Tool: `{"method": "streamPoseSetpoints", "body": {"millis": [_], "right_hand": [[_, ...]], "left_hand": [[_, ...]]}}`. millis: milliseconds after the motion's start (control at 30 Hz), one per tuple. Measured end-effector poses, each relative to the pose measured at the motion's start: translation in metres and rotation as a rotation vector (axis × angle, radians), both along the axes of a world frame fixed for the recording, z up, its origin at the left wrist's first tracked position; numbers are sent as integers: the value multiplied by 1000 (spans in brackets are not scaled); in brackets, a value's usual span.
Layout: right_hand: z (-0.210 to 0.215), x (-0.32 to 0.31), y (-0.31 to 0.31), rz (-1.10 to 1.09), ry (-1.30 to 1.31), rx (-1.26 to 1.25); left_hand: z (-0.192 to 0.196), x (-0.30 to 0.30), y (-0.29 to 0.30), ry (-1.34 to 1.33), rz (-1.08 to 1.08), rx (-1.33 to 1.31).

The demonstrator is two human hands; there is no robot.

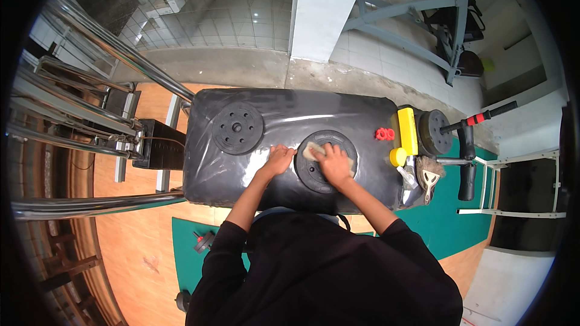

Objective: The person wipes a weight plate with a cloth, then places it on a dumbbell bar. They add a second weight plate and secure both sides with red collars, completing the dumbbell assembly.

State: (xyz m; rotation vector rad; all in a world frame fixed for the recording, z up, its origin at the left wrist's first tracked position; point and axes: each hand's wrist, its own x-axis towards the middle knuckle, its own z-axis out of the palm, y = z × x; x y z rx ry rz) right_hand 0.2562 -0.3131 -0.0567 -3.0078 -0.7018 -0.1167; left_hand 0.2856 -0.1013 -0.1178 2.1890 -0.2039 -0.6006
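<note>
Right hand (334, 164) pressed flat on beige cloth (311, 151) atop round black iron weight plate (314, 175) | left hand (279, 160) braced open at plate's left rim | plate judged heavy, rigid; best gripped by rim

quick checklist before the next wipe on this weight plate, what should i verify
1. Cloth under right hand and on the weight plate: ok.
2. Left hand steadying at the plate's left edge: ok.
3. Plate lying flat on the black padded surface: ok.
4. Second plate out of the wiping path: ok.
5. Yellow bottle and brush apart from the hands: ok.
6. Plate surface clean: cannot tell.
</note>
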Motion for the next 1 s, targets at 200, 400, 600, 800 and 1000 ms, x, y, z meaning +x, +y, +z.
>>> {"method": "streamPoseSetpoints", "body": {"millis": [200,400,600,800,1000], "right_hand": [[3,42,-3,-383,-12,-80],[-3,-27,44,-11,59,-41],[13,31,-17,-247,-47,-66],[-7,-42,20,-49,5,-69],[10,-13,-30,-111,-52,-90]], "left_hand": [[42,-3,-10,127,-30,-38],[4,-4,-5,158,118,-41],[10,-9,-14,144,152,-76],[-1,-3,-14,95,95,-8],[-9,-8,-21,-68,130,24]]}}
